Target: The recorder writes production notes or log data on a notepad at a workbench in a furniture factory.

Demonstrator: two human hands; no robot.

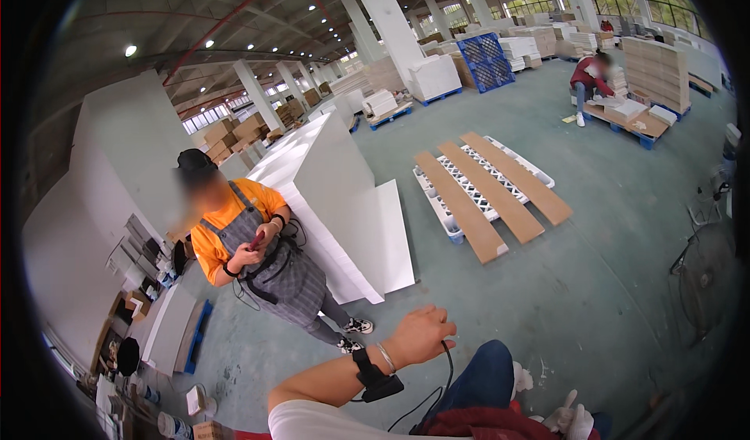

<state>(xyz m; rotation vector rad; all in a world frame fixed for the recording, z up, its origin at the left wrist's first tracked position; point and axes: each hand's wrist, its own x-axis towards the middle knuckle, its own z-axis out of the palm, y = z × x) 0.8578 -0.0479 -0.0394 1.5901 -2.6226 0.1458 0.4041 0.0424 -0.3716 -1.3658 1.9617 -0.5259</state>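
Observation:
My left hand [420,334] reaches out over the grey floor with its fingers curled. A thin black cable [448,366] leaves the fist and drops toward my blue-trousered leg [484,377]. The wrist carries a black strapped device [373,377] and a metal bracelet. At the lower right edge a white glove [572,420] shows, which I take for my right hand. It is mostly cut off and its grip is hidden.
A person in an orange shirt and grey apron [266,264] stands close on the left, holding a red phone. Behind stand tall white panel stacks [336,182]. A white pallet with brown boards [488,194] lies ahead. Another person [590,77] crouches far back. A floor fan [703,272] stands right.

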